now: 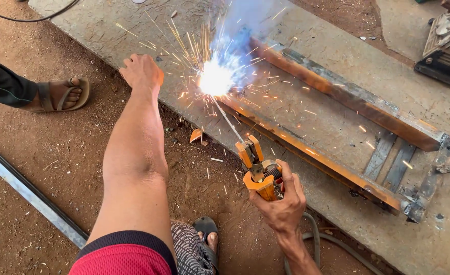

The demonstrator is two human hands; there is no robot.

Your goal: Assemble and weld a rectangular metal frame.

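Electrode holder (258, 170) is sitting clenched in my right hand (282, 203), rod sparking on the rusty steel frame (337, 91). Left hand (142, 71) is pressing on the concrete slab (337, 46) (can't tell about fingers).

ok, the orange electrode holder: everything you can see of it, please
The orange electrode holder is a clamp-type tool with worn orange insulated jaws, a dark metal spring and hinge visible between them, and an orange grip. The right hand is wrapped around that grip, holding it tilted up and to the left. A thin welding rod is clamped in its jaws and runs to a bright arc on the rusty metal frame. A grey cable trails below the hand. Sparks fly around it.
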